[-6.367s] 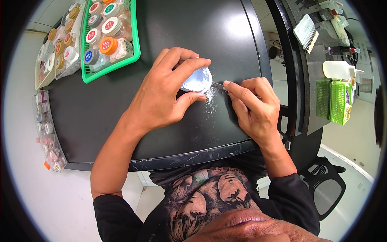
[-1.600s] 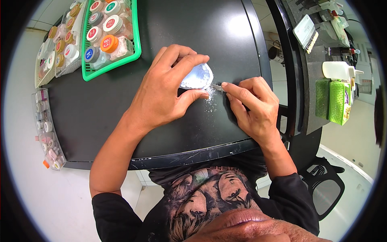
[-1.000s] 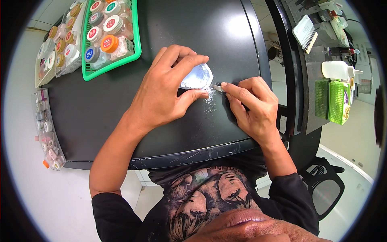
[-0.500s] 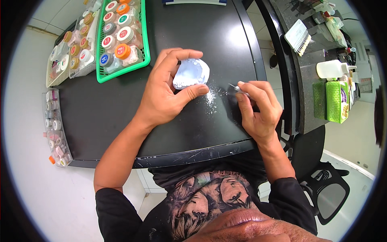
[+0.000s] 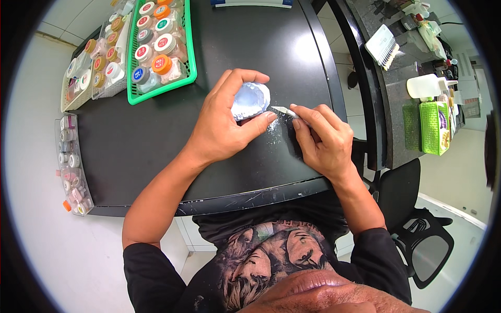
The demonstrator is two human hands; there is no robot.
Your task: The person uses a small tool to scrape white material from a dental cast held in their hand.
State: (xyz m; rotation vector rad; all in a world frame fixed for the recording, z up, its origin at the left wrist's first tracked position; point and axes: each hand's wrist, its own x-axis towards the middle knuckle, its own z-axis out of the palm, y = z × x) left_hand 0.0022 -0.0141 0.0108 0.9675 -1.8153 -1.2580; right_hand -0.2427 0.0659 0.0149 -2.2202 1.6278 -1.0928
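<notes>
A pale blue dental plaster cast (image 5: 251, 100) is held above the black table by my left hand (image 5: 223, 112), its fingers round the far edge and its thumb along the near edge. My right hand (image 5: 326, 138) pinches a small craft knife (image 5: 284, 111) by its handle. The pointed blade is aimed left, close to the cast's right edge and my left thumb; whether it touches the cast I cannot tell. White plaster shavings (image 5: 273, 134) lie scattered on the tabletop below the blade.
The black table (image 5: 141, 151) bears a green basket (image 5: 192, 68) of capped jars at the far left, beside paler baskets of jars. A clear rack of small jars (image 5: 73, 161) lines the left edge. Rightward stand a dark counter with a squeeze bottle (image 5: 424, 86) and a black chair (image 5: 425, 245).
My right hand has moved left, bringing the knife blade up near the cast. My left hand has shifted slightly down and tilted the cast.
</notes>
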